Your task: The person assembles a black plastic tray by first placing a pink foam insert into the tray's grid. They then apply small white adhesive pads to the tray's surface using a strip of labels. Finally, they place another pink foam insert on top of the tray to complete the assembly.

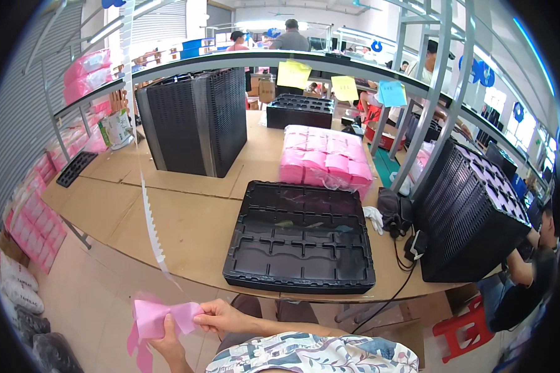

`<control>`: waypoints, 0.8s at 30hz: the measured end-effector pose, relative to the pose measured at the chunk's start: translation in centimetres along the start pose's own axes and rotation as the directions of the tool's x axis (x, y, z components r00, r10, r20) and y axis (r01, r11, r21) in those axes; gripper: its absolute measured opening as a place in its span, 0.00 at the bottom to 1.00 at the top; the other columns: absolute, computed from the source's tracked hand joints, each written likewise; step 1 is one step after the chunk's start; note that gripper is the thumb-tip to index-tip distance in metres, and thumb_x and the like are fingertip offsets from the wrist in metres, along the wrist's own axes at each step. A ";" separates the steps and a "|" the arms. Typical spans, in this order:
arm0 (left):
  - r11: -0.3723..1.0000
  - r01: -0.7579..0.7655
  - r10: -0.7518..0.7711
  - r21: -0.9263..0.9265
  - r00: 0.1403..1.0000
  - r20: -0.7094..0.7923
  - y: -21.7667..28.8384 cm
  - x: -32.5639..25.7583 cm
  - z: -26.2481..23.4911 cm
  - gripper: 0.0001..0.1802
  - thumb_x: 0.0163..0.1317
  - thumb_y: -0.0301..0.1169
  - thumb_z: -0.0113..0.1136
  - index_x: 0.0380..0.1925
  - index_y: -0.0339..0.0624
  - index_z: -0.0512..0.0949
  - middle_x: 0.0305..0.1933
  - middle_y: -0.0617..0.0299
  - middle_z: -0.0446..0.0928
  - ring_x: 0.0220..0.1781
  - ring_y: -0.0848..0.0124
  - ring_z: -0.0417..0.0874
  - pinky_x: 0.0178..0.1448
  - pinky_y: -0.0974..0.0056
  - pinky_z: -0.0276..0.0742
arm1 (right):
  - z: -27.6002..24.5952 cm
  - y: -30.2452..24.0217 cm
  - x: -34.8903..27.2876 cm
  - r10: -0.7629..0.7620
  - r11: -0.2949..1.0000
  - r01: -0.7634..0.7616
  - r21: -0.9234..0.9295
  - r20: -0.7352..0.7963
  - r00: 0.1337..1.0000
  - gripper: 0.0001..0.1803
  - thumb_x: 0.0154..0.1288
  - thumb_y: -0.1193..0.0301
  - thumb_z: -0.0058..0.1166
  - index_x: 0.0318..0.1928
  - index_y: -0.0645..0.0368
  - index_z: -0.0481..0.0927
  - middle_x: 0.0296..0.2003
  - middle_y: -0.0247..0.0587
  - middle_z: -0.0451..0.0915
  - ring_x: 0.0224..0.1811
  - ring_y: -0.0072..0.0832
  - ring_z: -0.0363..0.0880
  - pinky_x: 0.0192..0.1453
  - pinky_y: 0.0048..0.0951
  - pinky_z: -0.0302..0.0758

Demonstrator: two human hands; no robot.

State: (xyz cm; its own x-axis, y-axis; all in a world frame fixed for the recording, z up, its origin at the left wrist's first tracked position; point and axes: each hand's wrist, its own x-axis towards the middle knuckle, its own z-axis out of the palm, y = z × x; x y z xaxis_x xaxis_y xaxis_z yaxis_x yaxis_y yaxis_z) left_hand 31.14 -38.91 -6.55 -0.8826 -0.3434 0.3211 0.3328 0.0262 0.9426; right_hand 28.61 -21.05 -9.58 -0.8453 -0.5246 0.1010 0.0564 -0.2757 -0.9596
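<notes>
Below the front edge of the table, I hold a thin, soft pink sheet (152, 320) between both hands; it may be a flat pouch, I cannot tell. My left hand (168, 348) pinches its middle, thumb on top, and part of the sheet dangles below. With thumb and fingers, my right hand (221, 316) grips the sheet's right end. On the table ahead lies a shiny black plastic tray (298, 280) with moulded compartments. Behind it sits a clear-wrapped pack of pink folded pieces (326, 158).
Tall stacks of black trays stand at left (224, 118) and right (460, 217). A white toothed strip (150, 224) hangs at left. Beside the tray are a white glove (373, 217) and a black cable (395, 292). A person (522, 273) sits at right near a red stool (463, 332).
</notes>
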 end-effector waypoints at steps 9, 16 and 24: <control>0.969 -0.142 0.187 -0.201 0.957 0.224 3.8 0.4 0.8 0.30 0.55 0.28 0.68 0.57 0.30 0.71 0.53 0.52 0.77 0.53 0.63 0.78 0.59 0.56 0.74 | -0.8 -4.0 -1.0 -0.171 0.945 0.115 0.308 0.163 0.972 0.47 0.64 0.33 0.45 0.61 0.67 0.70 0.45 0.37 0.80 0.47 0.21 0.78 0.52 0.27 0.75; 0.869 0.140 0.154 -0.475 0.835 0.528 6.7 0.7 0.1 0.36 0.43 0.32 0.74 0.53 0.30 0.72 0.48 0.48 0.76 0.49 0.57 0.78 0.54 0.52 0.75 | -2.3 -4.8 -0.3 -0.151 0.814 0.031 0.580 0.160 0.976 0.56 0.61 0.27 0.39 0.72 0.63 0.57 0.59 0.41 0.74 0.59 0.29 0.74 0.59 0.34 0.73; 0.577 0.528 0.239 -0.623 0.620 0.748 7.2 1.0 2.3 0.34 0.36 0.26 0.74 0.48 0.30 0.73 0.44 0.42 0.76 0.46 0.41 0.82 0.48 0.40 0.79 | -2.1 -3.8 -0.8 -0.177 0.743 0.119 0.658 0.023 0.984 0.42 0.67 0.44 0.54 0.72 0.52 0.58 0.65 0.40 0.69 0.69 0.34 0.66 0.68 0.44 0.69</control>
State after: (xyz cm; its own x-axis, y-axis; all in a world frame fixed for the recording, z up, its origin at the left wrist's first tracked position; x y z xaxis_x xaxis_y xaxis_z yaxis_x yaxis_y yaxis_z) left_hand 31.87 -36.94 0.77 -0.7155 0.4954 0.4927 -0.0674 -0.7508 0.6570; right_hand 27.94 -17.93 -6.60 -0.8297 -0.4854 0.2755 0.2911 -0.7975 -0.5285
